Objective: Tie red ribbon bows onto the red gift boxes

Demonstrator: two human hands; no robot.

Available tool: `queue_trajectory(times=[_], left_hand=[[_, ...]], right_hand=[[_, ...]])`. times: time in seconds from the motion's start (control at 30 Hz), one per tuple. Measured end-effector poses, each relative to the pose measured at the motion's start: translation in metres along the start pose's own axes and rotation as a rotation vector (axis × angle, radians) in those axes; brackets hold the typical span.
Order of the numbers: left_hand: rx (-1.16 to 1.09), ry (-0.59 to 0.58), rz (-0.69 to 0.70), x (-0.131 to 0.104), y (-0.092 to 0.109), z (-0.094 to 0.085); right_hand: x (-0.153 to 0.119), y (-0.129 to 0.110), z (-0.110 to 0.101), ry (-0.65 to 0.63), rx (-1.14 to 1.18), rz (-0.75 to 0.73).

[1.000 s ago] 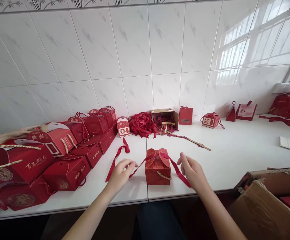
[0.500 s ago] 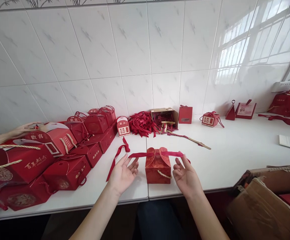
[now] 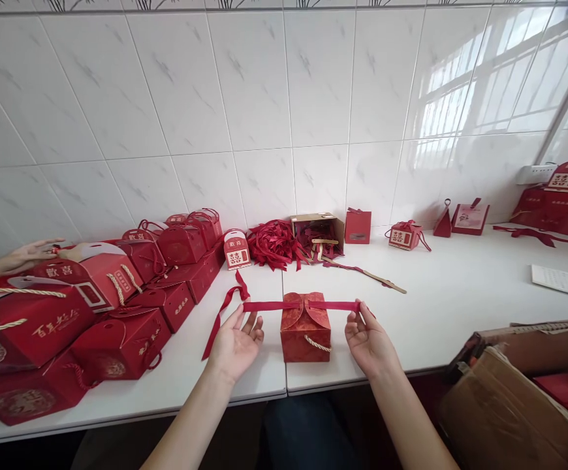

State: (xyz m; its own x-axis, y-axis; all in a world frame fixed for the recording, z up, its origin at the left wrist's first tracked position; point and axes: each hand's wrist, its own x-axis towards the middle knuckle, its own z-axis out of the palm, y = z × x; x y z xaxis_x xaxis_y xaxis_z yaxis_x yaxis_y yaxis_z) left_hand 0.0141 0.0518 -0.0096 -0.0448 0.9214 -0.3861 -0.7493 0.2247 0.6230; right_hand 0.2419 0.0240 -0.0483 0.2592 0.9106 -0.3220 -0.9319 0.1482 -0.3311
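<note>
A red patterned gift box with a short gold rope handle stands upright on the white table in front of me. A red ribbon runs through the top of its closed flaps and is stretched out level to both sides. My left hand pinches the ribbon's left part between thumb and fingertips, palm turned up. On the other side, my right hand pinches the right part the same way. Neither hand touches the box itself. Left of my left hand, a loose red ribbon lies on the table.
Stacked red gift boxes fill the left, with another person's hand behind them. Along the wall are a ribbon pile, an open cardboard box and small sample boxes. A large carton stands at the right front.
My hands have moved slightly apart, and the ribbon between them is now straighter and tauter. The whole view has shifted a little; the box stays in place on the table.
</note>
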Motion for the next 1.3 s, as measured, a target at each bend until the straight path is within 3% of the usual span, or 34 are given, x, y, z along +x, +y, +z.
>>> queue_trajectory(times=[0.1,0.2,0.3,0.4,0.53,0.7,0.93,1.17,1.3], left_hand=[[0.03,-0.041,0.051,-0.003,0.011,0.01],[0.082,-0.107,0.157,-0.008,0.027,0.029],[0.153,-0.247,0.275,-0.015,0.042,0.053],[0.279,-0.393,0.39,-0.022,0.053,0.077],[0.461,-0.524,0.59,-0.029,0.059,0.105],[0.563,-0.539,0.727,-0.035,0.061,0.13],[0.635,-0.57,0.71,-0.04,0.06,0.143],[0.62,-0.704,0.565,-0.04,0.057,0.147],[0.726,-0.728,0.539,-0.041,0.054,0.147]], right_hand=[[0.0,-0.007,0.011,-0.054,-0.117,-0.155],[-0.003,-0.019,0.033,-0.14,-0.333,-0.409],[-0.007,-0.032,0.063,-0.257,-0.635,-0.645],[-0.011,-0.041,0.092,-0.415,-0.877,-0.733],[-0.014,-0.046,0.123,-0.57,-1.017,-0.745],[-0.017,-0.045,0.145,-0.7,-1.024,-0.719],[-0.021,-0.049,0.156,-0.759,-0.989,-0.671],[-0.019,-0.049,0.162,-0.788,-0.948,-0.569],[-0.022,-0.046,0.166,-0.77,-1.109,-0.536]])
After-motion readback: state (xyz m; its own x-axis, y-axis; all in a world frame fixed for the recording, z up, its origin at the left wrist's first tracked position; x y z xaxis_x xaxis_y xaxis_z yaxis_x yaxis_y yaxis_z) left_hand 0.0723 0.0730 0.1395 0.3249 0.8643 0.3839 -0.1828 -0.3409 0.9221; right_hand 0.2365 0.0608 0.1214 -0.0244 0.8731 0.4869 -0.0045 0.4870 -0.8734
